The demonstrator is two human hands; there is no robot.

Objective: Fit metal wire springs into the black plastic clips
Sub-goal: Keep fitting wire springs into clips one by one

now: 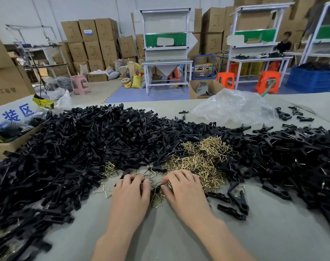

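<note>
Though blurry, "装区" sign (27, 110) beside clips (85, 138).

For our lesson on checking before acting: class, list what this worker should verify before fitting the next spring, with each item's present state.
1. Loose wire springs within reach: ok.
2. Pile of black clips within reach: ok.
3. Right hand pinching the tangled bunch: ok.
4. One spring separated from bunch: cannot tell.
5. Clip held in left hand: cannot tell.
6. Bare table before hands: ok.
</note>
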